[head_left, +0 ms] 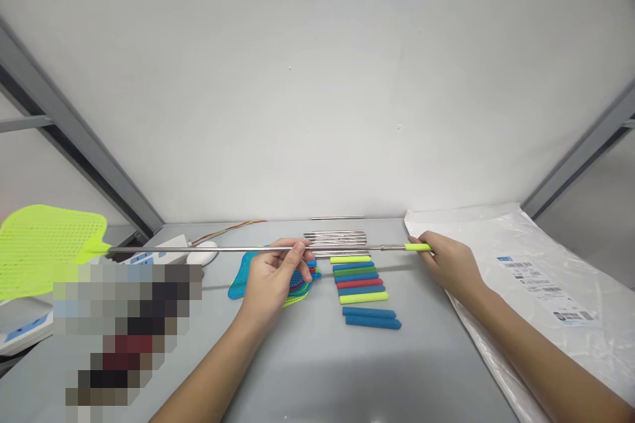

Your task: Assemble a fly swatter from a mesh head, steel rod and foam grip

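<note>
I hold a fly swatter level above the grey table (307,370). Its lime-green mesh head (44,244) sticks out far to the left, and its thin metal rod (208,249) is fully extended. My left hand (272,277) pinches the rod near its middle. My right hand (449,264) grips the lime-green handle sleeve (417,247) at the rod's right end. Below the rod lie several loose coloured handle sleeves (364,291), a bundle of bare metal rods (335,236) and a stack of swatter heads (243,277) with a blue one on top.
A large white plastic bag (540,277) with printed labels covers the table's right side. A white device (163,251) with red and yellow wires sits at the left. A white wall stands close behind the table. A blurred patch hides the lower left.
</note>
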Available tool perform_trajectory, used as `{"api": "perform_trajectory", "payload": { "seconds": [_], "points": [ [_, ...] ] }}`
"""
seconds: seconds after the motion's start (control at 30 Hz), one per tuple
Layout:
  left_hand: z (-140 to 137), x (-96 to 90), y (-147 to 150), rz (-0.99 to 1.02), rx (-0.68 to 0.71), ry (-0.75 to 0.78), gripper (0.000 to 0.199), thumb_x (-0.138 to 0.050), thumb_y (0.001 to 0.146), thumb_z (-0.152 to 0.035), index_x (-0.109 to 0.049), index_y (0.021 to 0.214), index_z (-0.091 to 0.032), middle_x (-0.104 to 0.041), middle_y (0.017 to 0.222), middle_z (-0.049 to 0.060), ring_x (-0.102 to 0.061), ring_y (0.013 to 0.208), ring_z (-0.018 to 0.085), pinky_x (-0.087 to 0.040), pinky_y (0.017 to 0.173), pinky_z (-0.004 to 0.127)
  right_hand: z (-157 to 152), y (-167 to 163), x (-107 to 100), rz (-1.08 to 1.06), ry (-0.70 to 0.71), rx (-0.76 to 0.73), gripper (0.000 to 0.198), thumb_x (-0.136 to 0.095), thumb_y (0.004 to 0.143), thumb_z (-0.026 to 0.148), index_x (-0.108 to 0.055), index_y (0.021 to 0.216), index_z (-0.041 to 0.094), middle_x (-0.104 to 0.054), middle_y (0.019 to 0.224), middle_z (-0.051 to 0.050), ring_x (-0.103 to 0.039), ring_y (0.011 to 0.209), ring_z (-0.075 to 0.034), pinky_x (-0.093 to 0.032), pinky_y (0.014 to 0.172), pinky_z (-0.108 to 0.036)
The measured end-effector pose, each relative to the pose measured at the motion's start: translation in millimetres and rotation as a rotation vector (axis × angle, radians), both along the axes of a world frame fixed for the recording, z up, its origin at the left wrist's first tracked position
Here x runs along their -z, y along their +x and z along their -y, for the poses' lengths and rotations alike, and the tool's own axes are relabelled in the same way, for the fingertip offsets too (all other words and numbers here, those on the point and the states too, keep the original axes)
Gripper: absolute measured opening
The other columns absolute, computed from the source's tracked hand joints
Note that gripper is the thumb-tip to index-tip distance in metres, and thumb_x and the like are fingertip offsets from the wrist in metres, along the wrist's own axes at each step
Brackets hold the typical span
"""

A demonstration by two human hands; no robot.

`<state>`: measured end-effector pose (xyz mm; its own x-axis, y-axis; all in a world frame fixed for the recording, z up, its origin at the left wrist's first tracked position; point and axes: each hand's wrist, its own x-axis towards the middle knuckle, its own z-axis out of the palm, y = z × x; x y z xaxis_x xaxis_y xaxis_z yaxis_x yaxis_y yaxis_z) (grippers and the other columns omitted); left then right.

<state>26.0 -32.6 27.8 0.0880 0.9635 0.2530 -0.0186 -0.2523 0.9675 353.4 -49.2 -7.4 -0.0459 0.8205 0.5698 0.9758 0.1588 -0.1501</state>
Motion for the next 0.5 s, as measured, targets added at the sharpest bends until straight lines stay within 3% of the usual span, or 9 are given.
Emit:
{"api": "perform_trajectory", "payload": {
  "seconds": [0.1,0.5],
  "points": [
    [1.1,-2.5,0.3,0.001,-0.033,-0.005,0.029,-0.063,0.085,-0.044,-0.066,0.092,-0.016,-0.065,0.055,0.001,-0.066,0.064,0.017,-0.051,0.072,0.030,-0.7,2.6,-0.8,-0.006,0.013,0.013,0.040,-0.039,0.097,0.045,-0.047,0.065,0.022,-0.049,0.053,0.004,-0.043,0.047,-0.011,-0.023,0.047,-0.024],
    [5.9,1.6,7.9,0.009,0.024,-0.066,0.024,-0.067,0.083,-0.040,-0.066,0.088,-0.017,-0.069,0.065,0.001,-0.064,0.058,0.014,-0.051,0.065,0.028,0.8,-1.0,5.6,-0.015,-0.013,0.090,0.043,-0.038,0.095,0.049,-0.043,0.061,0.023,-0.042,0.045,0.005,-0.036,0.042,-0.012,-0.019,0.047,-0.025]
  ]
}}
